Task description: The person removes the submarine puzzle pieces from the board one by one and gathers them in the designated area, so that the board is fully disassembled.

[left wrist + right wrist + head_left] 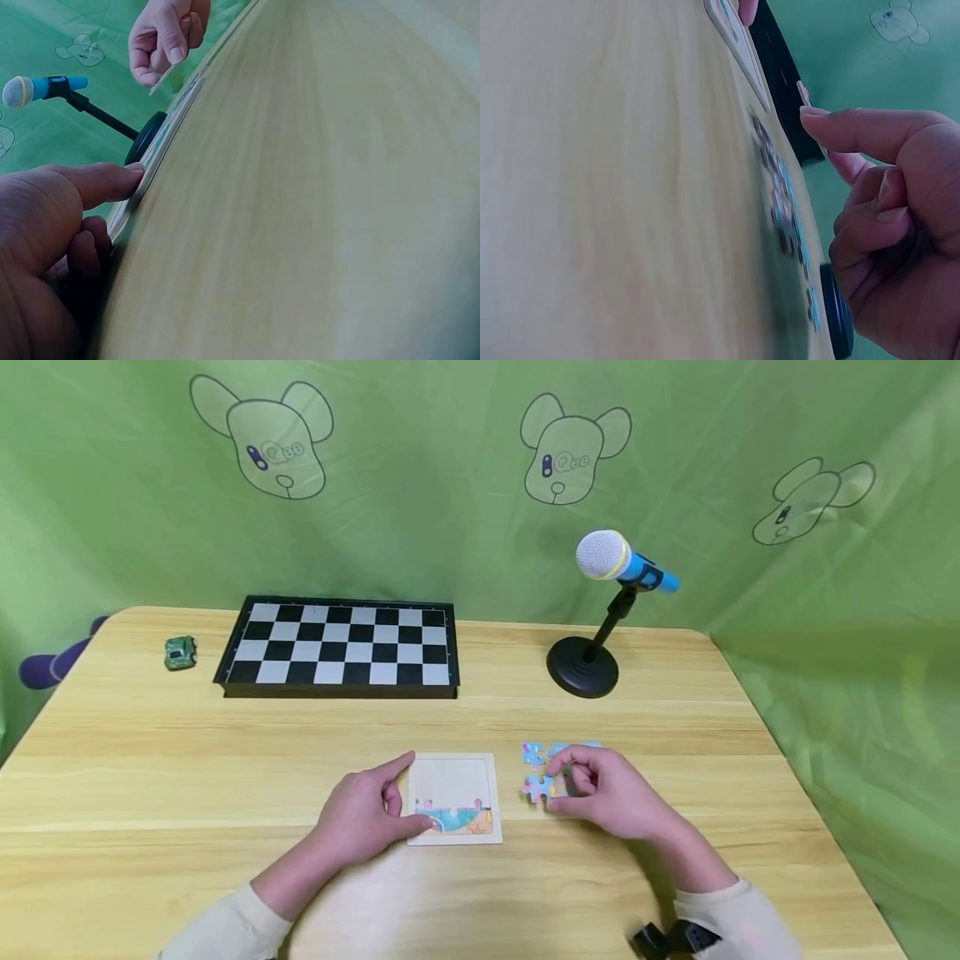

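A square wooden puzzle board lies in front of me, its lower part filled with puzzle pieces in teal, orange and pink. My left hand grips the board's left side, index finger at the upper left corner and thumb over the lower pieces. In the left wrist view that thumb presses on the board's edge. To the right, my right hand pinches a thin puzzle piece between thumb and index finger, above the table. Loose puzzle pieces lie under and behind this hand, partly hidden by it.
A black-and-white checkered board sits toward the back left, with a small green toy car beside it. At the back right, a blue microphone stands on a round black base. Green cloth hangs behind the table.
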A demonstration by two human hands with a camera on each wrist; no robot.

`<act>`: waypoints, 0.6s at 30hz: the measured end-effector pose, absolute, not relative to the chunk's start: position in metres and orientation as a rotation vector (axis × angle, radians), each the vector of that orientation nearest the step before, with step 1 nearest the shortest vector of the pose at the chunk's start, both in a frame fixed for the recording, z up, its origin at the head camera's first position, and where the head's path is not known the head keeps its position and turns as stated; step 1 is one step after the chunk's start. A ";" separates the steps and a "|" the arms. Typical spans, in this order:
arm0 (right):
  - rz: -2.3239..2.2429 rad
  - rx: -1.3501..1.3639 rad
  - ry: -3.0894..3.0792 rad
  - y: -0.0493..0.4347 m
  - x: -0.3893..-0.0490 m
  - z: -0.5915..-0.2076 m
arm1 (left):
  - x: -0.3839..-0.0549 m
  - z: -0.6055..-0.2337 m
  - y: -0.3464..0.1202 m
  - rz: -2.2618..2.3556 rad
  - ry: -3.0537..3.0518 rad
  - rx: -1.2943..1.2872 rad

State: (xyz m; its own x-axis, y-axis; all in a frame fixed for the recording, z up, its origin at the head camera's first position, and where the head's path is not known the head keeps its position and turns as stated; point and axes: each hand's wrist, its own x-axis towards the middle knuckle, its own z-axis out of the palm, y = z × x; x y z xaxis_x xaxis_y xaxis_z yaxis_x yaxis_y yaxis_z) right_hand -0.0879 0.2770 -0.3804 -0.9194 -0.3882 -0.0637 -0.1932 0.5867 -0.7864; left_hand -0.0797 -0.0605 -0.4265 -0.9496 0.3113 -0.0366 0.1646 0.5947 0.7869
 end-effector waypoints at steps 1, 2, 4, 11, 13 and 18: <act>-1.239 -0.475 2.598 0.280 -0.087 -0.381 | -0.080 -0.427 -0.060 1.281 2.651 0.397; -1.237 -0.466 2.604 0.283 -0.087 -0.382 | -0.080 -0.426 -0.060 1.279 2.652 0.396; -1.234 -0.445 2.614 0.289 -0.086 -0.384 | -0.080 -0.426 -0.060 1.273 2.656 0.394; -1.211 -0.401 2.654 0.307 -0.083 -0.388 | -0.080 -0.426 -0.060 1.267 2.661 0.391; -1.206 -0.390 2.661 0.312 -0.082 -0.389 | -0.080 -0.426 -0.060 1.266 2.663 0.391; -1.213 -0.360 2.668 0.322 -0.080 -0.390 | -0.080 -0.427 -0.060 1.268 2.665 0.394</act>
